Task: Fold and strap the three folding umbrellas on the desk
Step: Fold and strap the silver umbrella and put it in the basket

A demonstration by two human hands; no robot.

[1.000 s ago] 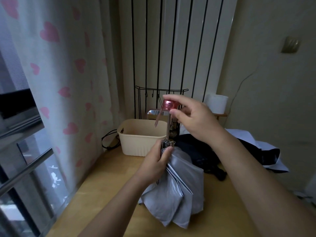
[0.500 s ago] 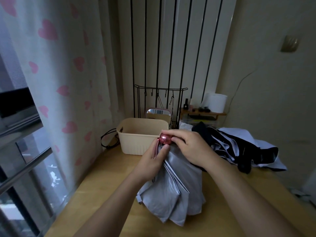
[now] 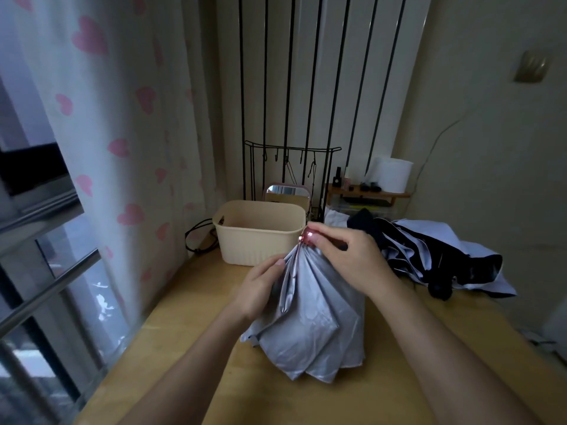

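Note:
A silver-grey folding umbrella (image 3: 319,314) stands collapsed on the wooden desk (image 3: 190,357), its loose canopy flaps spread downward. My right hand (image 3: 349,265) grips its pink handle (image 3: 307,237) at the top. My left hand (image 3: 260,289) pinches the canopy folds on the left side just below the handle. A dark navy and white umbrella (image 3: 429,259) lies unfolded in a heap at the right rear of the desk. A third umbrella is not visible.
A beige plastic basket (image 3: 260,240) stands behind the umbrella, with a small mirror (image 3: 285,194) and black wire rack (image 3: 291,167) behind it. A wooden shelf holding a paper roll (image 3: 392,176) is at the back right. Heart-patterned curtain (image 3: 122,118) and window hang left.
The shaft has been pushed down, so the pink handle now sits at the canopy top. My left hand slid from the shaft base to the canopy folds. The view has dipped slightly.

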